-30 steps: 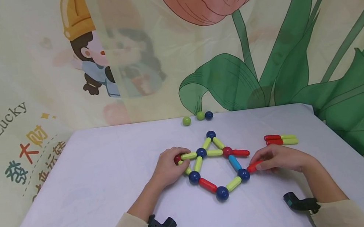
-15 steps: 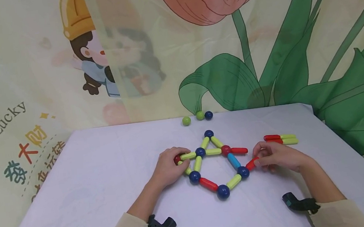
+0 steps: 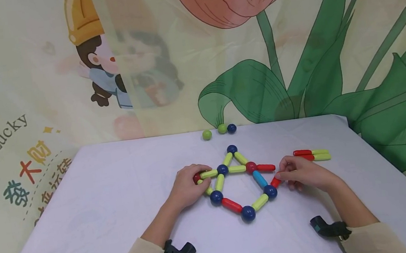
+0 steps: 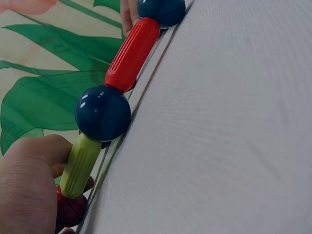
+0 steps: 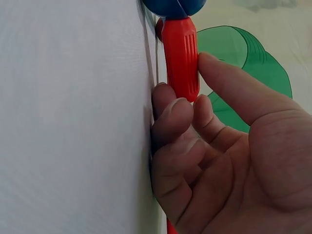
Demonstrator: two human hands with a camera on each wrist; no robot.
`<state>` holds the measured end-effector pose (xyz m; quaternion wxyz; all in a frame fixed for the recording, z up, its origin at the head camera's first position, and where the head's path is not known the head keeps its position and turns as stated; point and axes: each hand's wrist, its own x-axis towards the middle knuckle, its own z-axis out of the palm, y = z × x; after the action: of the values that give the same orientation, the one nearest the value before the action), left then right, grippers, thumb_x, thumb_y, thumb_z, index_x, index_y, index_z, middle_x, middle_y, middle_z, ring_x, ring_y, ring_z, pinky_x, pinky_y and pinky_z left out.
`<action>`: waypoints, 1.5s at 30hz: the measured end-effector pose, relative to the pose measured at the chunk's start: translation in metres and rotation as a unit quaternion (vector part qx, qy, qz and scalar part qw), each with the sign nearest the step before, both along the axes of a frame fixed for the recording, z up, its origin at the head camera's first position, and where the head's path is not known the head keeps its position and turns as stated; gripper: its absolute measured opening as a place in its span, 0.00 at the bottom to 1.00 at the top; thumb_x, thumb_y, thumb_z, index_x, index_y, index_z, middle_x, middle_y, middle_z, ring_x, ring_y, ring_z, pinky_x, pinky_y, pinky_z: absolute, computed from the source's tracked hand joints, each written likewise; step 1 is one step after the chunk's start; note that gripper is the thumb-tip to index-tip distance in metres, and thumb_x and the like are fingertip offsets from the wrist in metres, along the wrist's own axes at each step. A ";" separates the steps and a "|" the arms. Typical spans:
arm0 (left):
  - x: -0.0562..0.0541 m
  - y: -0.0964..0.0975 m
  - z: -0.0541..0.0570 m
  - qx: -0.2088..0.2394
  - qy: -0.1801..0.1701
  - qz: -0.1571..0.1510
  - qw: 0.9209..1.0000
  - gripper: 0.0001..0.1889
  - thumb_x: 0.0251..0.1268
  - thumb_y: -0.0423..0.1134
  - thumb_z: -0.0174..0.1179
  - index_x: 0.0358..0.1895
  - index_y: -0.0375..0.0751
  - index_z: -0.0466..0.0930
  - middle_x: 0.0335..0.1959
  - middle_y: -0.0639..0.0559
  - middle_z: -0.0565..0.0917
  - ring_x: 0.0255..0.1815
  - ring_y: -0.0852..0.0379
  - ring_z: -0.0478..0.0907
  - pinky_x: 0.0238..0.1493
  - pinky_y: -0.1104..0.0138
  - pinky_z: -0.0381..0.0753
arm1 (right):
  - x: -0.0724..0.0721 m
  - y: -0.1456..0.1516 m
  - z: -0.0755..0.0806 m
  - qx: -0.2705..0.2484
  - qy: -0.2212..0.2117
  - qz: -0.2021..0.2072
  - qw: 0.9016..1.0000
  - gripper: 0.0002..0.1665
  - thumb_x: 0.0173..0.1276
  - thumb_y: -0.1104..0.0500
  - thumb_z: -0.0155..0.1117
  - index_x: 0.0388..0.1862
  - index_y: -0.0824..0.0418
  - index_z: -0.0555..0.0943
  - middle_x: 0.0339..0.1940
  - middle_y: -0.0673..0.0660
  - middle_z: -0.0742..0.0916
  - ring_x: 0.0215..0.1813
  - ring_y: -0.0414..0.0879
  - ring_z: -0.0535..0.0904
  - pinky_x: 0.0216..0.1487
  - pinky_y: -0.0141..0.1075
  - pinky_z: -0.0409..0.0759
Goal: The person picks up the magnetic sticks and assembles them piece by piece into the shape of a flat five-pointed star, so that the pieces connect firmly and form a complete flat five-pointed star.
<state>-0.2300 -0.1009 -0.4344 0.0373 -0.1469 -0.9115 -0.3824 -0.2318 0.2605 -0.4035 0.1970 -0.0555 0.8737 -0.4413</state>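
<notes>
A flat frame of magnetic rods and balls lies on the table, with a triangle of yellow-green rods at its far side. My left hand (image 3: 189,187) grips the dark red ball (image 3: 196,178) at the frame's left corner, partly hiding it and a yellow-green rod (image 4: 80,165). On the right, my right hand (image 3: 306,173) pinches a red magnetic rod (image 5: 182,58) between thumb and fingers. That rod's other end meets a blue ball (image 3: 270,192) and slants up to the right. Another red rod (image 3: 266,167) sticks out from the red ball (image 3: 251,166) above it.
Two red and yellow-green rod pairs (image 3: 321,157) lie beyond my right hand. Two green balls (image 3: 206,134) and a loose blue ball (image 3: 231,128) sit at the far edge of the white-covered table (image 3: 121,201). A printed backdrop hangs behind.
My right hand has moved left and a little up, swinging the red rod to a steeper slant on the blue ball. The frame has shifted slightly; my left hand keeps its hold.
</notes>
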 end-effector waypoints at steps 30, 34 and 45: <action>0.001 0.000 0.001 -0.003 0.000 -0.001 1.000 0.15 0.67 0.43 0.65 0.56 0.54 0.86 0.49 0.56 0.87 0.50 0.54 0.77 0.53 0.59 0.75 | -0.001 0.005 0.001 0.014 0.021 -0.003 1.000 0.20 0.69 0.53 0.72 0.48 0.62 0.74 0.41 0.59 0.82 0.37 0.52 0.80 0.37 0.37 0.82; 0.000 -0.001 0.001 -0.001 0.001 -0.003 1.000 0.15 0.66 0.43 0.65 0.55 0.53 0.86 0.48 0.56 0.87 0.49 0.55 0.77 0.52 0.59 0.75 | -0.001 0.004 0.002 0.016 0.022 -0.004 1.000 0.19 0.70 0.53 0.71 0.48 0.62 0.74 0.40 0.59 0.83 0.37 0.51 0.80 0.37 0.38 0.83; -0.001 -0.001 -0.002 0.001 0.000 -0.004 1.000 0.15 0.67 0.43 0.64 0.56 0.53 0.86 0.51 0.55 0.87 0.51 0.54 0.77 0.54 0.57 0.77 | -0.011 -0.012 0.025 0.037 0.085 -0.052 0.994 0.26 0.75 0.51 0.65 0.61 0.66 0.71 0.47 0.65 0.82 0.42 0.52 0.83 0.37 0.37 0.84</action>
<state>-0.2308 -0.1024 -0.4366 0.0363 -0.1505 -0.9105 -0.3835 -0.2429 0.2481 -0.3783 0.1005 -0.0403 0.9046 -0.4122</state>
